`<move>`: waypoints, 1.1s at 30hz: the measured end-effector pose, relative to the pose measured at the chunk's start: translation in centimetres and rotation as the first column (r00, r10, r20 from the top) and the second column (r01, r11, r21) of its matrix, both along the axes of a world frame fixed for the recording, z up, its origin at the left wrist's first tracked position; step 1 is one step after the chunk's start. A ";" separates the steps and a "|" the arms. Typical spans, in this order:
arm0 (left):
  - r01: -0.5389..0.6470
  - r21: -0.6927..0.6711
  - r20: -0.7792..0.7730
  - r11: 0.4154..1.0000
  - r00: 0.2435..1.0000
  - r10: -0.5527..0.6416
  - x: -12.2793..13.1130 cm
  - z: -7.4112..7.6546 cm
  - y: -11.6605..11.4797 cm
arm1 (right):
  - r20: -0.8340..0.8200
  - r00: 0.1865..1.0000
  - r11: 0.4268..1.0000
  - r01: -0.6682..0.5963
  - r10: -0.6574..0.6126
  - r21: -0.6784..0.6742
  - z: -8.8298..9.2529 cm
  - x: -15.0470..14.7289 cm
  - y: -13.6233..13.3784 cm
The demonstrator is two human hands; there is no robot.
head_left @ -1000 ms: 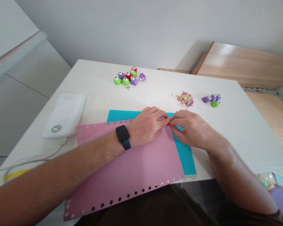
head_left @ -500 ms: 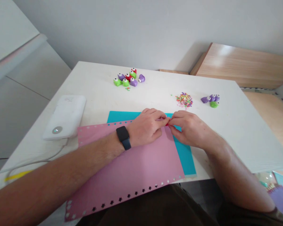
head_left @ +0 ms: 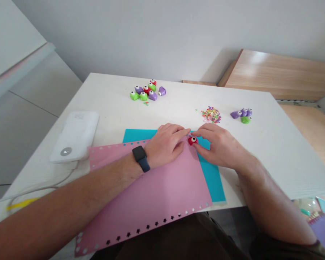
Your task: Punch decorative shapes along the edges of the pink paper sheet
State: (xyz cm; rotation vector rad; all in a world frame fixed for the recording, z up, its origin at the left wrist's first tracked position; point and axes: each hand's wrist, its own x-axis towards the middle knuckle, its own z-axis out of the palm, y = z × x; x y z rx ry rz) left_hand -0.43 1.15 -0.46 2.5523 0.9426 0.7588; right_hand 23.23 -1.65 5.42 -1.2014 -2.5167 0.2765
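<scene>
A small red paper punch (head_left: 191,141) with an eye-shaped button sits at the upper right corner of a pink paper sheet (head_left: 157,187). Star-shaped holes run along the sheet's edges. My right hand (head_left: 219,144) has its thumb and index finger around the punch, with the thumb touching its side. Flat on the sheet lies my left hand (head_left: 169,142), fingers stretched out, its index tip just left of the punch. Beneath the pink sheet, a blue sheet (head_left: 212,184) shows at the top and right.
Several green, red and purple punches (head_left: 143,96) stand at the back. More purple and green ones (head_left: 243,113) are at the right, near a pile of coloured paper bits (head_left: 211,115). A white power bank (head_left: 76,135) with a cable lies at the left.
Both hands were pinched together over the red punch. Now my left fingers have come off it and straightened, my right fingers have loosened, and the punch's eye shows.
</scene>
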 end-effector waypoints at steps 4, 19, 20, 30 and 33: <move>-0.006 -0.022 -0.004 1.000 1.000 0.006 0.0 -0.1 0.1 | 0.075 0.997 0.999 0.010 -0.007 -0.039 -0.2 0.0 0.1; -0.009 -0.070 0.002 0.998 1.000 0.009 0.0 -0.1 0.2 | 0.129 0.984 0.992 0.128 -0.125 -0.018 0.2 0.4 0.1; -0.008 -0.070 0.002 0.998 1.000 0.008 0.0 -0.1 0.2 | 0.130 0.983 0.991 0.136 -0.134 -0.011 0.2 0.4 0.1; -0.005 -0.094 0.053 0.996 0.999 0.010 0.0 0.1 0.4 | 0.117 0.980 0.987 0.163 -0.163 0.004 -0.2 0.8 0.3; 0.005 -0.107 0.083 0.994 0.997 0.004 0.0 0.2 0.4 | 0.049 0.989 0.990 0.139 -0.140 0.021 -0.5 0.8 0.4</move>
